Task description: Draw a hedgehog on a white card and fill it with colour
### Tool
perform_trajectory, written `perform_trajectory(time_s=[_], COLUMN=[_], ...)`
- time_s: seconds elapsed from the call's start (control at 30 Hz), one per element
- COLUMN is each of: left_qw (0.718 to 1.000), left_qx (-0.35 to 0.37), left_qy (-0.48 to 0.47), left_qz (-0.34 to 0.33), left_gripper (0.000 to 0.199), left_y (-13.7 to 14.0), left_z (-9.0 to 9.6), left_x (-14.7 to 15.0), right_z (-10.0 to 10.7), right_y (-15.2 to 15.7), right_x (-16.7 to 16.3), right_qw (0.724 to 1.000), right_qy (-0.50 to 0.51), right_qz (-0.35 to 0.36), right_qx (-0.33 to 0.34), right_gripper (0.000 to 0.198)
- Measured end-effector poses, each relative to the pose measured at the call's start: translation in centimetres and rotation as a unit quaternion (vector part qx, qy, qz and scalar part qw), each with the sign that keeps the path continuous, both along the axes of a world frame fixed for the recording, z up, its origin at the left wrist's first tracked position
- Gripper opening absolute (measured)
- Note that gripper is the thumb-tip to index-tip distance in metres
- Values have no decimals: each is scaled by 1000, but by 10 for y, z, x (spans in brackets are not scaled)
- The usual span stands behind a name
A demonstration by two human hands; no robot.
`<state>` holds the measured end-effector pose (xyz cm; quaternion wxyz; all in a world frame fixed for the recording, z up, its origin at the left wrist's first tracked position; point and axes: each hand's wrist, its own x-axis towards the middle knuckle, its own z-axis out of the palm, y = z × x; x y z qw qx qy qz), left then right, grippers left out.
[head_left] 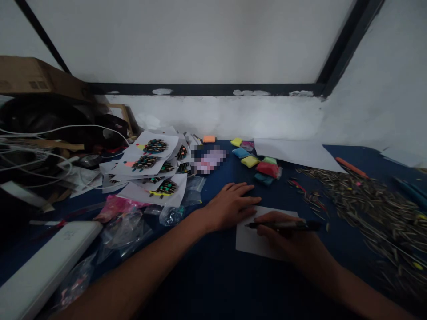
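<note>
"head camera, and what's the right hand (293, 246) got?"

"a pen (296, 225), pinched in curled fingers, tip at the white paper (245, 240)!"

"and the left hand (228, 205)?"

"open, palm down, fingers a little spread, gripping nothing, by the paper's upper left corner. paper's on the blue table (207, 271), coloured packets (267, 169) beyond, seeds (347, 195) off right."
</note>
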<state>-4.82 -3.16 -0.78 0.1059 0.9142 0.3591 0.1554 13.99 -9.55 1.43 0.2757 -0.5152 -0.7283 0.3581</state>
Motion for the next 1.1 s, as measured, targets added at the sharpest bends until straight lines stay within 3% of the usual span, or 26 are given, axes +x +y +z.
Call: perform_trajectory(time_s=[0.7,1.1], left_qw=[1000,1000], left_qx=[-10,-8], left_qy=[3,5], left_qz=[-1,2], left_gripper=[39,39], left_y=[0,-1], left_z=[3,2], left_x=[1,1], right_z=[-1,1], right_y=[1,2], right_x=[0,0], right_qw=[1000,1000], right_qy=[14,2], right_qz=[-1,13], right_qx=[-11,22], right_gripper=[15,15])
